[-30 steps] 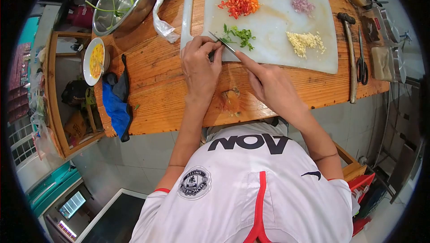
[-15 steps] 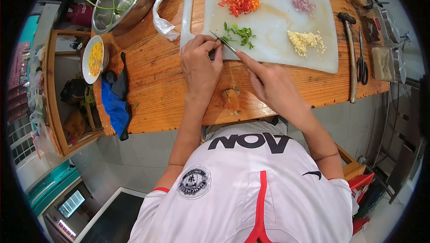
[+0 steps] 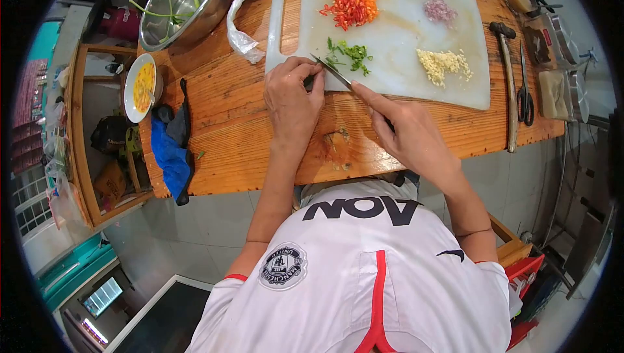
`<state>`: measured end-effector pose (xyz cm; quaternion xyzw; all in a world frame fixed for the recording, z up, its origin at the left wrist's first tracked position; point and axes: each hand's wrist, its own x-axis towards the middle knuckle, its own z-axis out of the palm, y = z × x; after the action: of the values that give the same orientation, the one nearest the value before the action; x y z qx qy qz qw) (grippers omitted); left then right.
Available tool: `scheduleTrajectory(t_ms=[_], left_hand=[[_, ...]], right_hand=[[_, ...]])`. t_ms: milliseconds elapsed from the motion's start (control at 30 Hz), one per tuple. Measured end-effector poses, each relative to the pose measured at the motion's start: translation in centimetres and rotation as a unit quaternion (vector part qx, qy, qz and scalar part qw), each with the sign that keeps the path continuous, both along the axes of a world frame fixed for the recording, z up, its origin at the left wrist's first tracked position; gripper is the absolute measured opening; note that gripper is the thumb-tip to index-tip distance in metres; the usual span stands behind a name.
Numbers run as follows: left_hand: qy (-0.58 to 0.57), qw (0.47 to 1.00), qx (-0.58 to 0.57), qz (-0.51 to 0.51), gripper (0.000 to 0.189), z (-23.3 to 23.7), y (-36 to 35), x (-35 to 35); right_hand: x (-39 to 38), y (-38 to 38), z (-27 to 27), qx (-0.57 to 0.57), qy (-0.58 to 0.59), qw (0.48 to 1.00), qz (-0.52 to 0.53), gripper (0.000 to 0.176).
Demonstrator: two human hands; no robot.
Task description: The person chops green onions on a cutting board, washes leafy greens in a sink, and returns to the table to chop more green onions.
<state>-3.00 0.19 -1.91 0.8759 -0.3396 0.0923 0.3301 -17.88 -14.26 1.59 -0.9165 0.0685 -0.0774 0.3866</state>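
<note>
My left hand rests at the near edge of a white cutting board, its fingers curled down on green stalks. My right hand grips a knife, index finger stretched along the spine. The blade lies slanted just beside my left fingertips. Chopped green pieces lie right behind the blade. On the board also sit a pile of chopped red chilli, minced pink shallot and minced garlic.
The board lies on a wooden table. A steel bowl with green stalks and a plastic bag are at the far left. A bowl of yellow liquid and a blue cloth sit left; a mallet, scissors and containers right.
The knife and my right hand have shifted slightly toward me and to the right. My left hand stays on the green stalks.
</note>
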Motion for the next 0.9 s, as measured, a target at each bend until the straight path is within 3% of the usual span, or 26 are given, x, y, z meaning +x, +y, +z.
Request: scheduleTrajectory(t_ms=[133, 333, 433, 633, 900], left_hand=[[0.009, 1.0, -0.003, -0.003, 0.01, 0.0, -0.1, 0.1], [0.008, 1.0, -0.014, 0.0, 0.01, -0.2, 0.0, 0.1], [0.037, 0.999, -0.022, 0.011, 0.011, -0.2, 0.1, 0.0], [-0.005, 1.0, -0.01, -0.007, 0.011, -0.1, 0.0, 0.0], [-0.004, 1.0, -0.002, -0.007, 0.011, -0.2, 0.1, 0.0]], right_hand=[[1.0, 1.0, -1.2, -0.065, -0.003, 0.998, -0.005, 0.046], [0.5, 1.0, -1.7, -0.043, -0.016, 0.999, -0.012, 0.046], [-1.1, -0.3, 1.0, 0.013, 0.085, 0.996, -0.003, 0.045], [0.3, 0.4, -0.9, 0.012, -0.01, 1.0, -0.003, 0.046], [0.8, 1.0, -1.5, -0.032, 0.006, 0.999, -0.007, 0.048]])
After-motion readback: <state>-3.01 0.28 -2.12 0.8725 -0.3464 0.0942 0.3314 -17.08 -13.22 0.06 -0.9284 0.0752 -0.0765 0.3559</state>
